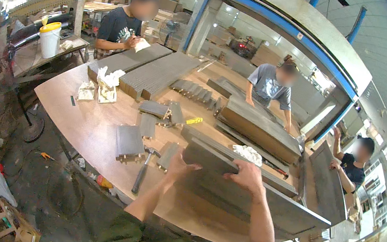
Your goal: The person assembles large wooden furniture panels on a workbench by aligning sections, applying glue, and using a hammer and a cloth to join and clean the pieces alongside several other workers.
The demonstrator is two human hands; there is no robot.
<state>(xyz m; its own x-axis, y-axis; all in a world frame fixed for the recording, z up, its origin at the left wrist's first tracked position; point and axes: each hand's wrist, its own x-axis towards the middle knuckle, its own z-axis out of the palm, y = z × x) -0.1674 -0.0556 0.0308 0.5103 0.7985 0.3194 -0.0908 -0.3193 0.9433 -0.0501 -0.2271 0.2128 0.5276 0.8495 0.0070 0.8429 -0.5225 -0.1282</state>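
A long dark grey-brown panel (261,200) stands on its long edge in front of me, stretching toward the right. My left hand (182,167) is closed round its left end, the thumb lying against the near face. Over the top edge, my right hand (247,176) grips the same panel, thumb on my side and the other fingers partly hidden behind. A second long panel (283,183) lies close behind it. Beside my left forearm a hammer (142,171) rests on the table (80,115), next to small dark panels (129,140) with dowel-like pegs at their edges.
Stacked dark boards (160,74) lie at the far left, near white cloths (108,82). A yellow tool (194,120) and another cloth (247,153) are mid-table. Three co-workers stand around the table; one handles a dark panel (326,177) at right. A blue-edged machine frame (286,22) rises behind.
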